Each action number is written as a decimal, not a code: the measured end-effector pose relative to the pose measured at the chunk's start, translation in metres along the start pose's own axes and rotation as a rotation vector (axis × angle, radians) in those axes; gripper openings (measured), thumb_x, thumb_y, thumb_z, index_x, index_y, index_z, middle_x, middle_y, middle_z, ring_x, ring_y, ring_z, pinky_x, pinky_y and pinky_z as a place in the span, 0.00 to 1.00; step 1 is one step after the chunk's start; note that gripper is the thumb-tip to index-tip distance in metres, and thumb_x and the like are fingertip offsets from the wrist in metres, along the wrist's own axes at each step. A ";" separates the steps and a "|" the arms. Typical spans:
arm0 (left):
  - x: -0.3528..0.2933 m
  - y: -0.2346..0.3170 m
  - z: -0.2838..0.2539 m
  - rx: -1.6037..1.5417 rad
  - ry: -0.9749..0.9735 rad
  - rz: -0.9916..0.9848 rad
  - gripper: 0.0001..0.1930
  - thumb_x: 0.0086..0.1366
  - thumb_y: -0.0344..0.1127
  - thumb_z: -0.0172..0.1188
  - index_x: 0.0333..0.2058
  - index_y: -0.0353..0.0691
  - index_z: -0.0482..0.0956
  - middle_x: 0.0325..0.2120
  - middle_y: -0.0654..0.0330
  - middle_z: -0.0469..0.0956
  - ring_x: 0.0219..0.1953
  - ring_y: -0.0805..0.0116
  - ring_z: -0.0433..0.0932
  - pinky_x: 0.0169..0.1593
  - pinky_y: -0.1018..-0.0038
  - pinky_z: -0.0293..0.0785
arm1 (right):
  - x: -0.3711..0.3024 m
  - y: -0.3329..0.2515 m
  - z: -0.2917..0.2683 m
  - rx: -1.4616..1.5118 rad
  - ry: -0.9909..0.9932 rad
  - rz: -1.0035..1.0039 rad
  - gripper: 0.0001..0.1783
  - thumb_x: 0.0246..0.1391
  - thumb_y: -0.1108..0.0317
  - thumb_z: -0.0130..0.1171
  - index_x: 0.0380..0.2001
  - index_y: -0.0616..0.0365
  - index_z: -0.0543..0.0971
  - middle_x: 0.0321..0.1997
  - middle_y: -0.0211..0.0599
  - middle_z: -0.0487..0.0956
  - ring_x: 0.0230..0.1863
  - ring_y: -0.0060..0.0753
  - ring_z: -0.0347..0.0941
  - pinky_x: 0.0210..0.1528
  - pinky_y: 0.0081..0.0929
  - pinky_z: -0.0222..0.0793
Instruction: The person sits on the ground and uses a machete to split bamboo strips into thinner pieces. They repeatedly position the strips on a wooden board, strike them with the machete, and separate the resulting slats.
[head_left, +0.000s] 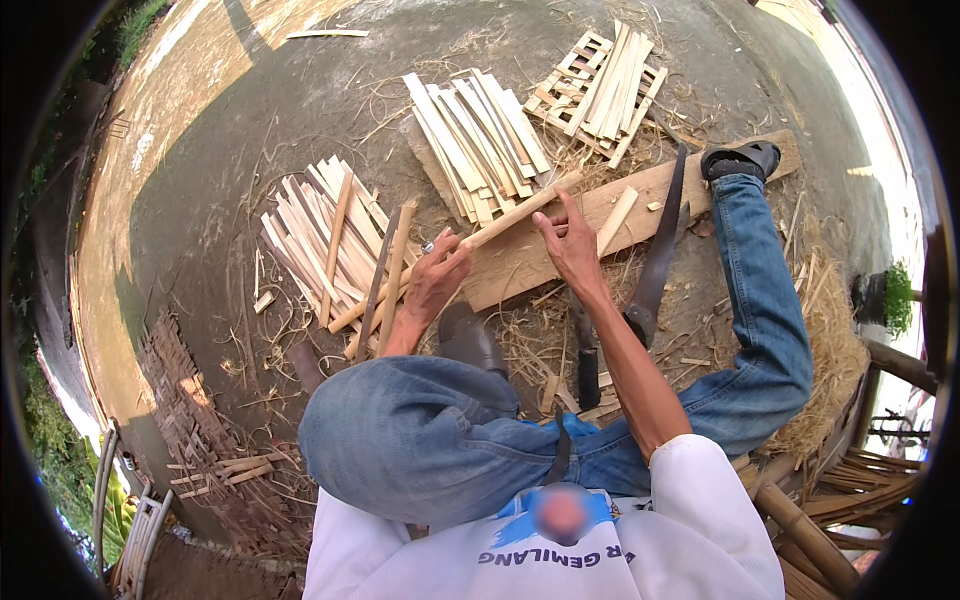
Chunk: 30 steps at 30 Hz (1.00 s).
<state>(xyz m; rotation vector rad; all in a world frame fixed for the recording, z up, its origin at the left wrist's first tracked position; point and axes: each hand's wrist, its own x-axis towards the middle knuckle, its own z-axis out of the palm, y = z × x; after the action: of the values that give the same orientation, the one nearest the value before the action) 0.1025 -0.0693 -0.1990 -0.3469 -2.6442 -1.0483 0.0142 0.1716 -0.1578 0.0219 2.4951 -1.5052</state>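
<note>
A long pale bamboo strip (510, 218) slants across in front of me, its far end over a wooden plank (500, 270). My left hand (436, 277) is closed round the strip, its lower part running down past that hand. Close to the strip's far end is my right hand (572, 243), thumb and forefinger apart, the forefinger at the strip's edge. It does not grip the strip. More loose strips (397, 270) stand beside my left wrist. A long dark curved blade (662, 235) rests against the plank, right of my right forearm.
Piles of pale slats lie at the left (315, 235), far middle (480, 140) and far right (612, 80). My shod right foot (740, 160) rests on the plank's far end. Shavings (540, 335) litter the ground. A woven mat (190, 400) lies at the left.
</note>
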 end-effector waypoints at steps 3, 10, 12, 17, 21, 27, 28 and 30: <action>0.003 -0.001 0.004 -0.022 0.001 0.041 0.13 0.62 0.24 0.66 0.46 0.39 0.81 0.44 0.53 0.79 0.57 0.47 0.78 0.59 0.60 0.78 | 0.022 0.018 0.026 0.248 0.066 0.063 0.32 0.63 0.61 0.63 0.65 0.60 0.65 0.38 0.51 0.82 0.34 0.37 0.82 0.34 0.35 0.77; -0.019 -0.009 0.008 -0.022 -0.046 -0.031 0.13 0.63 0.26 0.66 0.47 0.39 0.81 0.45 0.52 0.78 0.56 0.46 0.78 0.57 0.60 0.78 | 0.015 0.029 0.049 0.458 0.160 0.075 0.24 0.61 0.73 0.62 0.57 0.62 0.65 0.30 0.39 0.78 0.31 0.28 0.81 0.32 0.24 0.80; -0.021 -0.012 0.001 -0.037 -0.045 -0.074 0.14 0.63 0.26 0.66 0.48 0.39 0.81 0.45 0.52 0.78 0.57 0.46 0.78 0.57 0.60 0.78 | 0.015 0.020 0.052 0.425 0.126 0.097 0.22 0.61 0.74 0.61 0.56 0.63 0.66 0.30 0.39 0.78 0.29 0.28 0.81 0.31 0.25 0.80; -0.005 -0.021 -0.001 -0.069 -0.005 -0.099 0.13 0.63 0.26 0.66 0.47 0.38 0.81 0.44 0.53 0.78 0.55 0.47 0.78 0.58 0.59 0.77 | 0.039 -0.003 0.043 0.232 0.024 0.128 0.18 0.61 0.74 0.59 0.52 0.64 0.67 0.29 0.43 0.80 0.26 0.29 0.81 0.28 0.26 0.78; 0.012 -0.033 -0.006 -0.110 -0.010 -0.096 0.10 0.62 0.24 0.65 0.43 0.37 0.80 0.39 0.54 0.78 0.46 0.51 0.81 0.63 0.59 0.75 | 0.062 -0.014 0.042 0.083 -0.055 0.150 0.15 0.61 0.72 0.58 0.49 0.63 0.68 0.30 0.51 0.81 0.24 0.36 0.81 0.31 0.35 0.77; 0.021 -0.033 -0.008 -0.100 -0.015 -0.077 0.09 0.62 0.24 0.65 0.41 0.36 0.80 0.36 0.55 0.78 0.37 0.55 0.80 0.66 0.59 0.72 | 0.075 -0.008 0.043 -0.179 0.026 -0.056 0.17 0.63 0.64 0.58 0.49 0.62 0.69 0.27 0.52 0.81 0.35 0.54 0.81 0.43 0.51 0.71; 0.020 -0.033 -0.008 -0.092 -0.015 -0.084 0.09 0.62 0.24 0.64 0.41 0.36 0.80 0.36 0.55 0.78 0.37 0.55 0.80 0.66 0.59 0.72 | 0.069 -0.014 0.037 -0.201 0.026 -0.025 0.17 0.63 0.63 0.58 0.49 0.61 0.70 0.28 0.52 0.81 0.35 0.53 0.81 0.43 0.50 0.71; 0.019 -0.035 -0.008 -0.070 -0.033 -0.069 0.09 0.62 0.23 0.64 0.41 0.36 0.80 0.36 0.55 0.78 0.37 0.55 0.81 0.66 0.59 0.72 | 0.045 -0.019 0.015 -0.247 0.032 0.039 0.17 0.64 0.61 0.56 0.49 0.60 0.71 0.30 0.52 0.81 0.34 0.52 0.80 0.42 0.49 0.71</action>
<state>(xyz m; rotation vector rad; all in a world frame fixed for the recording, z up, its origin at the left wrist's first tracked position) 0.0752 -0.0978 -0.2092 -0.2919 -2.6711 -1.1686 -0.0297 0.1450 -0.1571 0.0536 2.6711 -1.1815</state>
